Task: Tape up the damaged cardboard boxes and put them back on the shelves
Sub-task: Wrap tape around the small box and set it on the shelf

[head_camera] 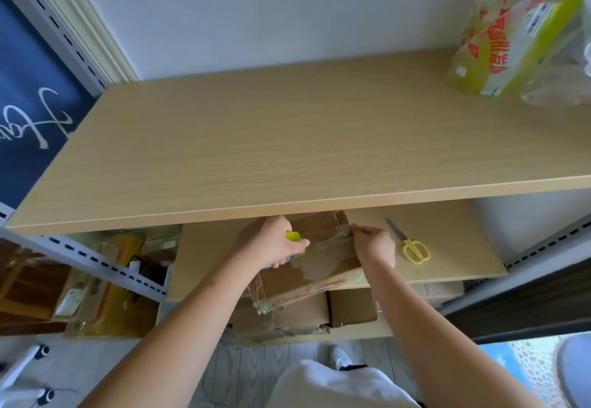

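A worn brown cardboard box [316, 263] lies tilted on the middle shelf board [454, 247], its near corner overhanging the front edge. Clear tape shines across its top. My left hand [271, 241] grips a tape dispenser with a yellow-green part [294, 236] over the box's left side. My right hand [372, 244] pinches the tape's end at the box's right edge. A strip of tape stretches between the two hands. The box's far end is hidden under the upper shelf board [287, 139].
Yellow-handled scissors [411, 246] lie on the middle shelf right of the box. More cardboard boxes [319, 315] sit on the shelf below. A plastic bag with a yellow-green package [518, 46] stands on the upper board's right end. Packaged goods [108, 295] fill the left bay.
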`<state>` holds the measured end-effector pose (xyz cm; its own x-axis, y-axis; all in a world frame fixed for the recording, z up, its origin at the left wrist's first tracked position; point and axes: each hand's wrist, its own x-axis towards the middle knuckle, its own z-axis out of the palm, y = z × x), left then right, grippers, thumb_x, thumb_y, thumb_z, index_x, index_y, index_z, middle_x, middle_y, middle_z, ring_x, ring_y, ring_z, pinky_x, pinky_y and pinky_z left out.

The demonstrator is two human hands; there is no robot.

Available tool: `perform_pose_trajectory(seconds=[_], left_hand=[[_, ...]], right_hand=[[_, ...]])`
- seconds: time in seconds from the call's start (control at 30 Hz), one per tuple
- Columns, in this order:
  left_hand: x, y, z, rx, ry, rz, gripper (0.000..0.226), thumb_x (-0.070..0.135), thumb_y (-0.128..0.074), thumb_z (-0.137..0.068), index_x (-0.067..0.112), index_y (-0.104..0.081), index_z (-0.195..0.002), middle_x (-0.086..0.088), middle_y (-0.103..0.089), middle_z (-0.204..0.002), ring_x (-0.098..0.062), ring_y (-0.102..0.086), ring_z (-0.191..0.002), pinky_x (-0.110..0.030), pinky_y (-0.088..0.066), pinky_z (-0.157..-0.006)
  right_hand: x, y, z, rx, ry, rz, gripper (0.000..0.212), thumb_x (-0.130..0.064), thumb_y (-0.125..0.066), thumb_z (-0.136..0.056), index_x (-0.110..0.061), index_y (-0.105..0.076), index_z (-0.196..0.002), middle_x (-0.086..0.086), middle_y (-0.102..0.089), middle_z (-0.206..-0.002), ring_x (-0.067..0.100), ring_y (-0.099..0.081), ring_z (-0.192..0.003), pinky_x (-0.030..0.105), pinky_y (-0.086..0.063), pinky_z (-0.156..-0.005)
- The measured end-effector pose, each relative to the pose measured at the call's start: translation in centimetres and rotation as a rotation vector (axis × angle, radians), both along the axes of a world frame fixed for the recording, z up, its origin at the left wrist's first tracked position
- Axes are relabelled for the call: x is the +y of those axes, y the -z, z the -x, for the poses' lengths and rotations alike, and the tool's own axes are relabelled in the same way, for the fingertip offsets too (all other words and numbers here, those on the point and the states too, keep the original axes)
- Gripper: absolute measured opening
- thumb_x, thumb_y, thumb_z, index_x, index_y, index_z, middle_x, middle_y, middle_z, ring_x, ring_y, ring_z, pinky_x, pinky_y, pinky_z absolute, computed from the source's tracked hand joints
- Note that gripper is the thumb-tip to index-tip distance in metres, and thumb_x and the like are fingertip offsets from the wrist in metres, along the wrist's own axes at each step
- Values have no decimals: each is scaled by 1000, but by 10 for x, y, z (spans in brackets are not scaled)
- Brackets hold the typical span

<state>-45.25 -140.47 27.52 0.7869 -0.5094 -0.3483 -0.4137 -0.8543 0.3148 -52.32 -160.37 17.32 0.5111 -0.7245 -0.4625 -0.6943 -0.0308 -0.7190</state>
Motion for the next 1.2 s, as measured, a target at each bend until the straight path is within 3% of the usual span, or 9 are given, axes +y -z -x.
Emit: perform_pose_trajectory(seconds=[0.1,0.23,0.3,0.43,0.53,0.63,0.73,0.97,1.2], left_hand=[[1,3,-4,17,13,4,50,61,-57,-88,15,-63,-70,8,-67,-52,-8,-65,-45,-23,-53,-58],[5,5,-7,36,31,17,47,60,-57,-88,18,-58,-67,7,-67,-52,-11,-67,-47,-29,-57,-64],[6,5,-7,47,30,32,46,59,-58,-88,18,-58,-67,7,-67,-51,-10,-66,-47,-30,-58,-65],[6,7,-5,57,31,33,46,59,-56,-89,18,-59,-68,7,-66,-51,-8,-65,-46,-29,-58,-67],[5,8,-5,62,32,32,45,58,-56,-90,18,-59,-68,6,-66,-51,-8,-65,-46,-28,-57,-66],[4,8,-4,64,27,27,45,57,-56,-90,17,-60,-69,4,-68,-53,-10,-65,-47,-27,-56,-64],[3,9,-4,72,39,7,47,58,-55,-90,16,-60,-69,3,-69,-55,-12,-68,-50,-32,-60,-68],[31,18,-14,471,63,270,49,54,-55,-94,7,-63,-83,-5,-73,-64,-18,-70,-56,-26,-54,-58],[113,21,-48,112,-26,-47,55,65,-53,-89,18,-53,-62,2,-65,-47,-12,-65,-43,-24,-52,-52]], right_hand=[[-8,1,-5,116,20,-107,51,-57,-63,-87,-7,-69,-95,1,-60,-75,18,-55,-66,28,-39,-55],[-12,0,-10,135,77,-357,59,-58,-73,-78,-7,-54,-101,10,-61,-97,20,-52,-72,32,-43,-70],[-15,-3,-13,157,-2,-232,51,-51,-74,-81,-11,-60,-109,9,-63,-100,20,-56,-75,29,-46,-67],[-4,-7,-6,23,-11,419,15,-12,-64,-87,-19,-65,-101,8,-60,-114,27,-56,-101,38,-49,-84],[17,-7,-3,-71,-194,708,24,-24,-46,-100,-13,-68,-103,9,-67,-102,26,-60,-89,35,-51,-73],[39,-1,-13,179,-411,635,52,-50,-29,-103,-9,-56,-120,10,-70,-105,29,-66,-92,32,-46,-65],[44,6,-22,312,-464,606,70,-54,-21,-103,-1,-27,-149,14,-66,-122,30,-64,-109,34,-47,-72],[42,14,-25,328,-460,588,63,-53,-18,-102,-3,-37,-136,19,-60,-126,34,-61,-112,37,-48,-77],[43,8,-24,336,-500,602,62,-54,-18,-102,-5,-40,-131,20,-59,-125,34,-59,-113,39,-49,-79]])
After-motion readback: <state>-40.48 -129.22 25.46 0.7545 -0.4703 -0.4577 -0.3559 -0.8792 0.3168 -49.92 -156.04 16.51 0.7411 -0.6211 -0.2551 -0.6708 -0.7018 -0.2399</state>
